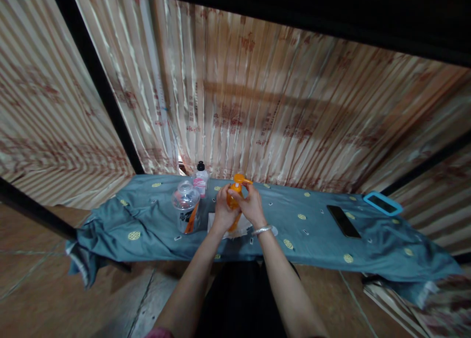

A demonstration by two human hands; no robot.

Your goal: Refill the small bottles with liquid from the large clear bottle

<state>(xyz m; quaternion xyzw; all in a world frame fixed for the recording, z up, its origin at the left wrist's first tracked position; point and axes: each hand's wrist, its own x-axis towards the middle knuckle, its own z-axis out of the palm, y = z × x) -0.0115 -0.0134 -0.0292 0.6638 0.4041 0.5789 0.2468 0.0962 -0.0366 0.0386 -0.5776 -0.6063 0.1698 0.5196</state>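
Observation:
An orange pump bottle (234, 199) stands upright between my two hands, above a white paper or cloth (241, 228). My left hand (222, 208) is wrapped round the bottle's left side. On the other side, my right hand (252, 205) grips it near the neck, with the thumb across the front and the fingers just under the orange pump head (239, 178). My fingers hide much of the bottle's body. A silver bracelet (262, 229) circles my right wrist. Left of my hands are a clear plastic cup (187, 213) with a domed lid and a clear bottle (200, 178) with a black cap.
A teal cloth with yellow pineapples (298, 237) covers the narrow table. On its right lie a dark phone (343, 221) and a blue-framed oval object (382, 203). Patterned curtains (235, 107) hang behind, and a black frame post (99, 83) rises at left.

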